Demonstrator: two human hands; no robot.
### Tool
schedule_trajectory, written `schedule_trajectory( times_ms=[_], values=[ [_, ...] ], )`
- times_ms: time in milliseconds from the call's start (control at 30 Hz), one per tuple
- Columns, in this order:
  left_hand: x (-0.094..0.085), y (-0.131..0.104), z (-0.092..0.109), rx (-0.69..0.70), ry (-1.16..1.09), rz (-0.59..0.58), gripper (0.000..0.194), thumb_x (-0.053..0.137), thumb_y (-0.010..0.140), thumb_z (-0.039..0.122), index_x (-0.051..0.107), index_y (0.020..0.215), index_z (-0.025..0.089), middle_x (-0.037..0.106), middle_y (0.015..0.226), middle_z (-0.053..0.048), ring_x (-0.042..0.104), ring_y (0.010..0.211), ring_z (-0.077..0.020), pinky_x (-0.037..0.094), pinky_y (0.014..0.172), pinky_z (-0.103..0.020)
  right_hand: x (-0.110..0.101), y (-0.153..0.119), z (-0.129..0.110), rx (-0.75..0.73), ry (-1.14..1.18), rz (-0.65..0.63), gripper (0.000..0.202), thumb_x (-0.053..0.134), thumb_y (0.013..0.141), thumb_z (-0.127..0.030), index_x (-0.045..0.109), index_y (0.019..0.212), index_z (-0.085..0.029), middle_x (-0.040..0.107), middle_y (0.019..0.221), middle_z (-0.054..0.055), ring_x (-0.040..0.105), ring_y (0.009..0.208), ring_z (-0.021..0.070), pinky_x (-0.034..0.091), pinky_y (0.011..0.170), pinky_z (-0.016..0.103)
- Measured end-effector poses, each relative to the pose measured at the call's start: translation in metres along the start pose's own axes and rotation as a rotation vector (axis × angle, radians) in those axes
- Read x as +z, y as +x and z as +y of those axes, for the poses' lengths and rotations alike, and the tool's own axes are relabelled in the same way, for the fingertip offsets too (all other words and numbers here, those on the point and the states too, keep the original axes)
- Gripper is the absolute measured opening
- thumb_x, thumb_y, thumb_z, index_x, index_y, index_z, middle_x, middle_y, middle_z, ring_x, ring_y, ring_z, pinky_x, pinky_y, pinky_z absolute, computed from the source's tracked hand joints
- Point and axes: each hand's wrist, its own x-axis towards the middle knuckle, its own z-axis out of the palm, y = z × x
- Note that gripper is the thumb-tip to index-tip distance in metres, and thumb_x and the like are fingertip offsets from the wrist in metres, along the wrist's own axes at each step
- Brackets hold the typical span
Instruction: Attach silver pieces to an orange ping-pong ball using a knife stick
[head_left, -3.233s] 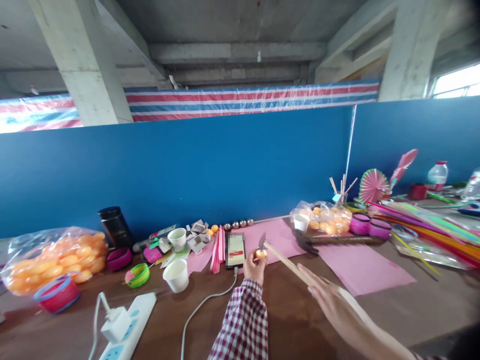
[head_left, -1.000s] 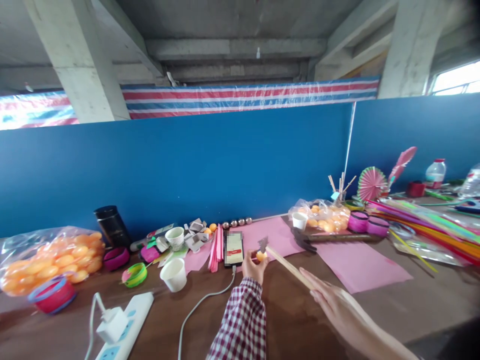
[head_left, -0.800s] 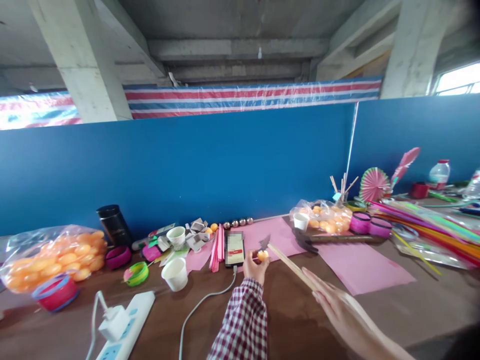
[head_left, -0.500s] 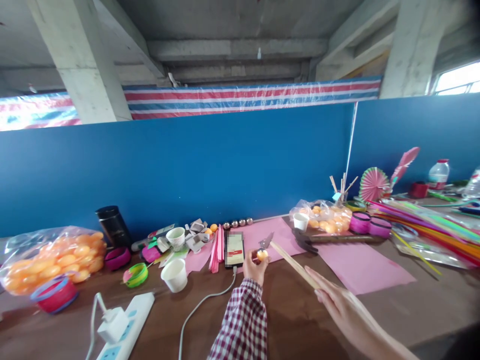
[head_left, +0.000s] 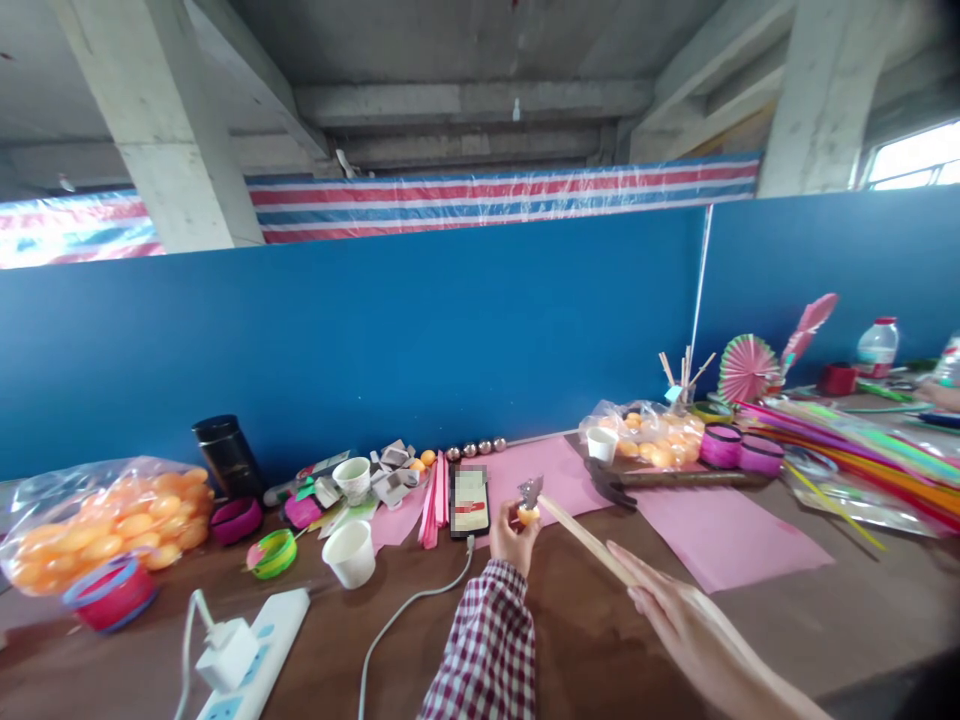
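My left hand (head_left: pixel 513 537), in a checked sleeve, pinches a small orange ball (head_left: pixel 529 517) between its fingertips. Right above the ball sits a grey, pointed piece (head_left: pixel 531 490), whose kind I cannot make out. My right hand (head_left: pixel 664 595) grips a long, pale wooden stick (head_left: pixel 585 536) that slants up and left. The stick's far end comes close to the grey piece; whether they are joined I cannot tell. Just left of my left hand lies a phone (head_left: pixel 471 500) with its screen lit. Beneath and behind the ball is pink paper (head_left: pixel 570 475).
White cups (head_left: pixel 349 553), a bag of orange balls (head_left: pixel 120 520) and a power strip (head_left: pixel 262 640) stand on the left. A hammer (head_left: pixel 675 480) lies right of centre, before another bag of balls (head_left: pixel 660 437). Colourful strips (head_left: pixel 862 450) spread at right. A blue partition (head_left: pixel 450 330) closes the back.
My left hand has turned slightly, and the ball now sits a little lower and right, close under the grey piece. My right hand has barely shifted left.
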Motion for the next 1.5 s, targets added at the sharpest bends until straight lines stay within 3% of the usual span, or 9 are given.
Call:
schedule_trajectory(
  times_ms=[400,567,733,1500],
  values=[
    [-0.002,0.001,0.001,-0.026,-0.041,-0.008,0.039,0.07,0.054,0.018,0.058,0.09,0.013,0.064,0.082,-0.009,0.061,0.067,-0.0151,0.049,0.063,-0.029,-0.004,-0.005,0.004,0.034,-0.003,0.025,0.045,0.035,0.086,-0.024,0.034,0.131,-0.027,0.05,0.124,0.001,0.052,0.108,0.0161,0.045,0.088,0.025],
    [-0.002,0.0,0.0,-0.004,-0.012,-0.01,0.035,0.07,0.054,0.017,0.06,0.087,0.013,0.065,0.08,-0.008,0.06,0.064,-0.0147,0.049,0.061,-0.028,-0.003,-0.006,0.004,0.041,-0.012,-0.004,0.046,0.032,0.088,-0.025,0.03,0.133,-0.025,0.047,0.127,0.002,0.048,0.112,0.015,0.042,0.092,0.025],
    [0.0,0.0,0.0,0.008,0.025,0.031,0.035,0.07,0.052,0.016,0.059,0.086,0.013,0.063,0.077,-0.007,0.057,0.057,-0.0131,0.048,0.055,-0.027,0.001,-0.004,0.001,0.04,-0.044,-0.014,0.044,0.034,0.087,-0.024,0.037,0.13,-0.027,0.053,0.122,0.002,0.055,0.105,0.0169,0.045,0.089,0.029],
    [-0.002,0.001,0.001,-0.023,-0.025,0.038,0.034,0.073,0.049,0.018,0.06,0.08,0.013,0.064,0.076,-0.008,0.058,0.058,-0.0139,0.048,0.055,-0.027,0.006,-0.006,-0.001,0.054,-0.022,0.007,0.044,0.033,0.087,-0.024,0.036,0.13,-0.025,0.053,0.123,0.004,0.054,0.107,0.0163,0.045,0.089,0.028]
  ],
)
